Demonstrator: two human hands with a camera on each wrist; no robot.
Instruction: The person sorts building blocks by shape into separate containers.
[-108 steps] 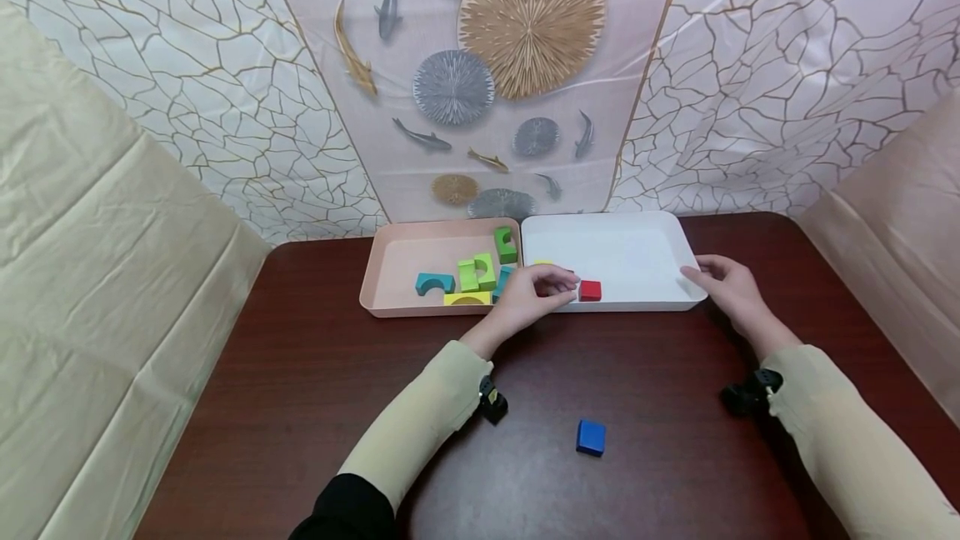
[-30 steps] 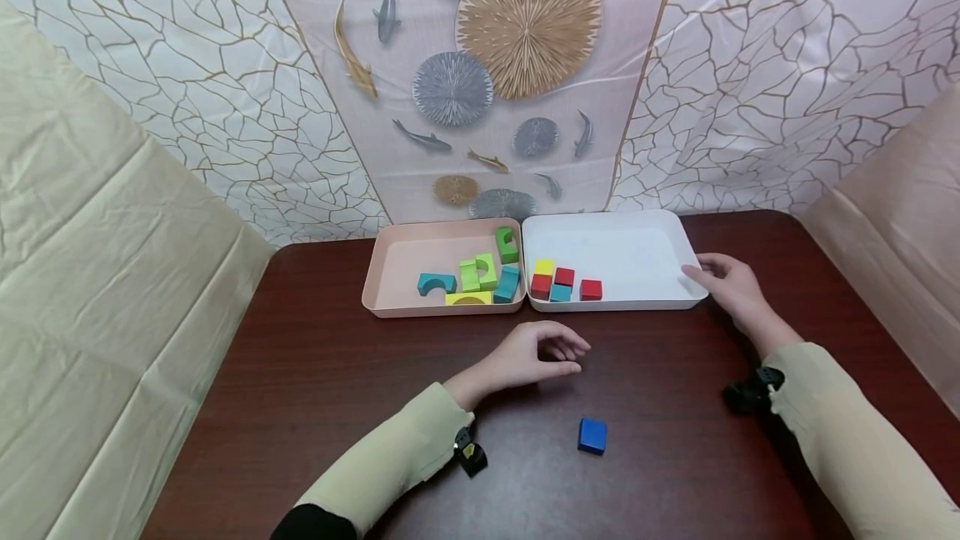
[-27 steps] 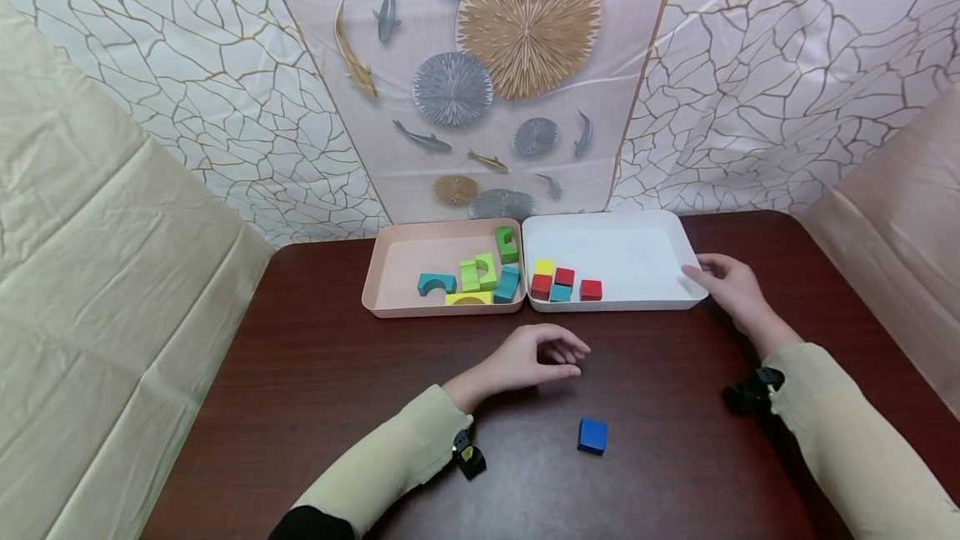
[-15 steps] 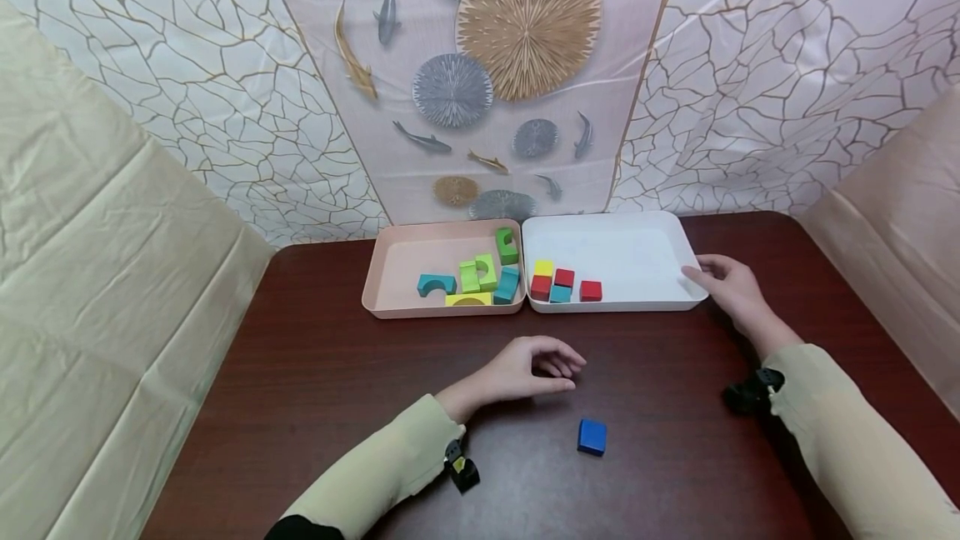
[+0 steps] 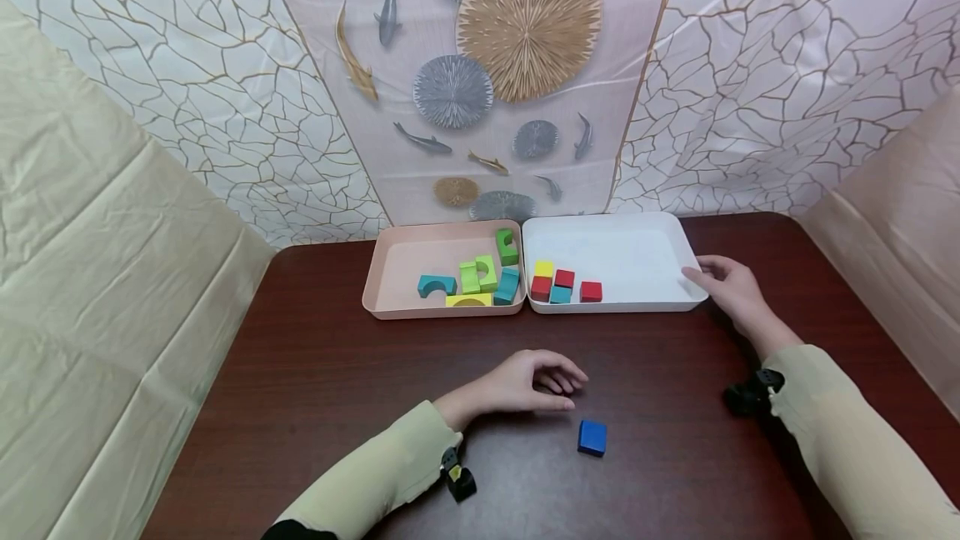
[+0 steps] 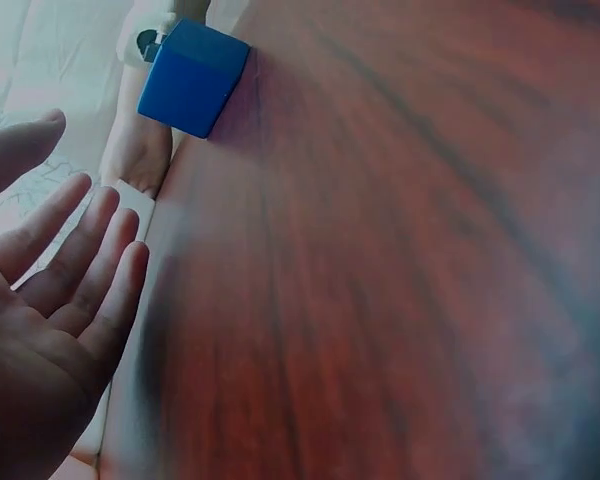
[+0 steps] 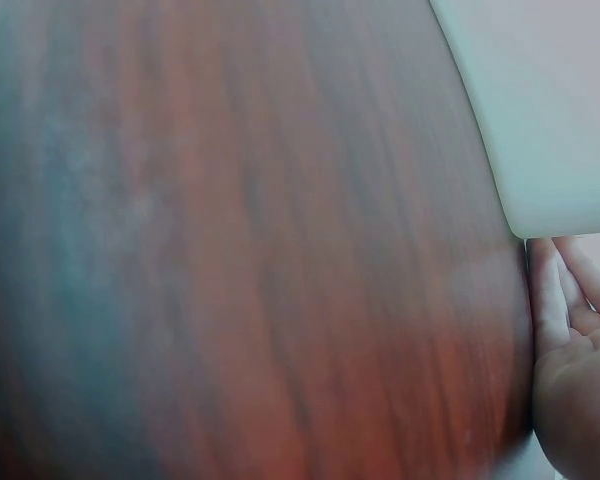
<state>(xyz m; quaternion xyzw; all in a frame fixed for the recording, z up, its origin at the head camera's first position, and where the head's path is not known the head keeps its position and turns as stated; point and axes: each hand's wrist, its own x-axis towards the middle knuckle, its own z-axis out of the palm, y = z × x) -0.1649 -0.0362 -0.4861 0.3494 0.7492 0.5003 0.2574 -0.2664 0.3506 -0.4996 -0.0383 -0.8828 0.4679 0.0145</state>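
Observation:
Palm inward and fingers loosely bent, my left hand [image 5: 517,386] hovers over the table just behind a blue cube [image 5: 592,437], holding nothing. In the left wrist view that cube [image 6: 192,85] sits beyond the fingertips, apart from them. At the right end of a white tray [image 5: 637,257], my right hand [image 5: 731,290] grips the rim, thumb over the edge and fingers outside. In the right wrist view the fingers [image 7: 548,300] lie against the tray's wall. Inside the tray, at its left front, are several small blocks: a yellow block [image 5: 543,268], a teal block [image 5: 560,294] and red blocks [image 5: 591,291].
A pink tray [image 5: 393,273] stands side by side with the white one. It holds a teal arch block [image 5: 437,284], a yellow block [image 5: 468,300], green blocks [image 5: 507,247] and another teal block [image 5: 507,285]. Patterned cloth [image 5: 532,23] hangs behind the table.
My left hand has left the white tray's blocks and come down toward me, close to the blue cube. The right hand stays on the tray's rim; the cube has not moved.

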